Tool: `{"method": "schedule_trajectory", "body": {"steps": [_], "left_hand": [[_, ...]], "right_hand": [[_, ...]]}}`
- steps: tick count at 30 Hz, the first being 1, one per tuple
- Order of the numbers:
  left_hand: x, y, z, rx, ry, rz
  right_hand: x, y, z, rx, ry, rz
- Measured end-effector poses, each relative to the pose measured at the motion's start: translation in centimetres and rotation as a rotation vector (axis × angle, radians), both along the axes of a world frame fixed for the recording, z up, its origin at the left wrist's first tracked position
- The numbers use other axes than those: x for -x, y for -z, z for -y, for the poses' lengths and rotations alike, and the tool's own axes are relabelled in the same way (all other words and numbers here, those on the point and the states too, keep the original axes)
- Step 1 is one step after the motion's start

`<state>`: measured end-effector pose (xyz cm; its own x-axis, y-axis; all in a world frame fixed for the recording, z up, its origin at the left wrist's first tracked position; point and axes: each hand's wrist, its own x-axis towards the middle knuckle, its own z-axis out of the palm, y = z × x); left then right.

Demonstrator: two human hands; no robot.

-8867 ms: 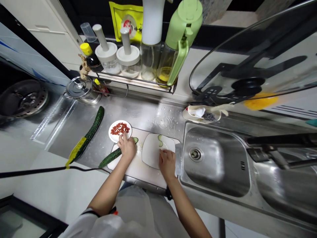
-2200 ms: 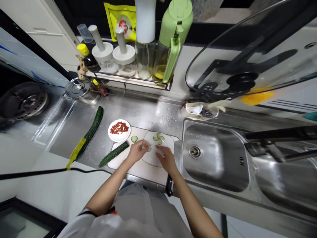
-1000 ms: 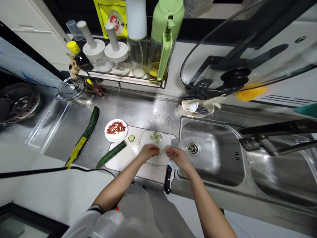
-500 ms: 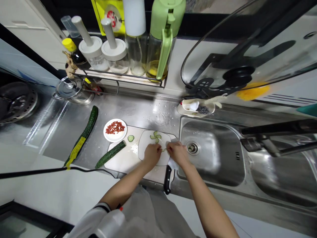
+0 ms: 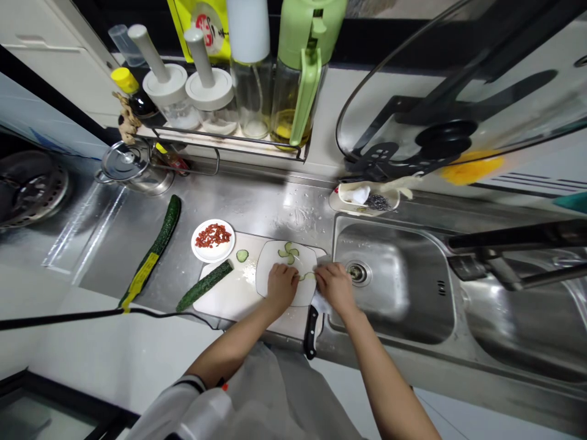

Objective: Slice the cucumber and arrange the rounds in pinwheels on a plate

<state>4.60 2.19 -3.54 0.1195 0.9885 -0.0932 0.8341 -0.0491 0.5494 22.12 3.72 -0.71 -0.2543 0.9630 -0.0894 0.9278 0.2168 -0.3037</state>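
On my head view, the left hand (image 5: 282,286) and right hand (image 5: 336,286), fingertips pinched narrow, held a thin, curved, pale-green cucumber strip (image 5: 306,277) over a squarish white plate (image 5: 300,297); green-edged cucumber slices (image 5: 290,260) lay just beyond, a steel sink (image 5: 403,305) rightward.

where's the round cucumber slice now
The slice lies left of centre in the head view, on the cutting board between the round dish and the square plate.
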Motion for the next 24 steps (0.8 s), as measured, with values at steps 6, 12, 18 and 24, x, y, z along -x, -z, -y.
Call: {"method": "schedule_trajectory", "body": {"steps": [6, 12, 18, 24], "left_hand": [[0.0, -0.1, 0.0, 0.028, 0.014, 0.007], [0.1, 0.1, 0.0, 0.017, 0.035, 0.005], [0.0, 0.5, 0.0, 0.013, 0.043, -0.007], [0.0, 0.5, -0.1, 0.014, 0.038, 0.000]], "right_hand": [[0.2, 0.9, 3.5, -0.055, 0.119, -0.018], [2.7, 1.6, 6.4, 0.072, 0.080, 0.139], [3.5, 1.9, 6.6, 0.094, 0.102, 0.233], [3.7, 1.9, 6.5, 0.098, 0.114, 0.259]]}}
